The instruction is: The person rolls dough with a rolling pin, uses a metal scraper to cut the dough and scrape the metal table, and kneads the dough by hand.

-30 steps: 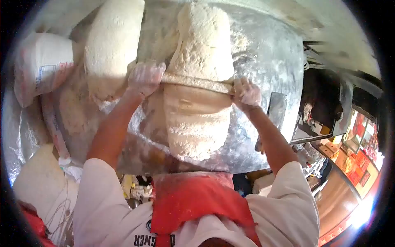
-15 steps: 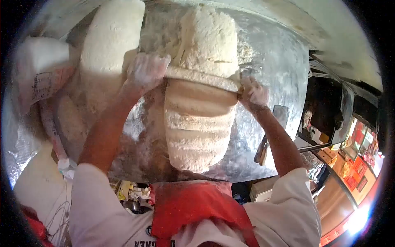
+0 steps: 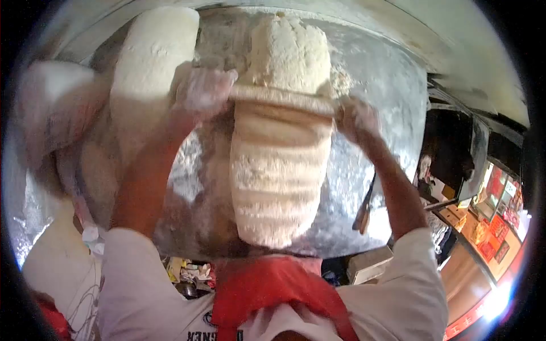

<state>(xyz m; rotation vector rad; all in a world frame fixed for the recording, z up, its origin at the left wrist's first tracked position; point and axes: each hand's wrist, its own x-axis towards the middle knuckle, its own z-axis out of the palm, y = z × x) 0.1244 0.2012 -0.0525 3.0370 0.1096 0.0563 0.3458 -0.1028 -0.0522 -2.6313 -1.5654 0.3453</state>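
Note:
A floury rolling pin (image 3: 281, 98) lies crosswise on a long slab of dough (image 3: 276, 170). My left hand (image 3: 206, 91), dusted with flour, is wrapped round the pin's left end. At the other end my right hand (image 3: 358, 118) is closed on it, slightly blurred. Nearer to me, the dough carries several crosswise ridges and dents; its far part, past the pin, is thicker and rough. Left of my left hand rests a second, smoother log of dough (image 3: 153, 57).
The floured metal worktop (image 3: 392, 79) carries a wooden-handled knife (image 3: 364, 213), partly behind my right forearm. A white sack (image 3: 57, 108) stands at the left. Loose flour and crumbs (image 3: 341, 79) lie beside the dough. A box (image 3: 368, 264) sits below the worktop's near edge.
The rolling pin and both hands have moved slightly away from me along the dough. The view has also shifted a little, and another ridge shows on the near side of the pin.

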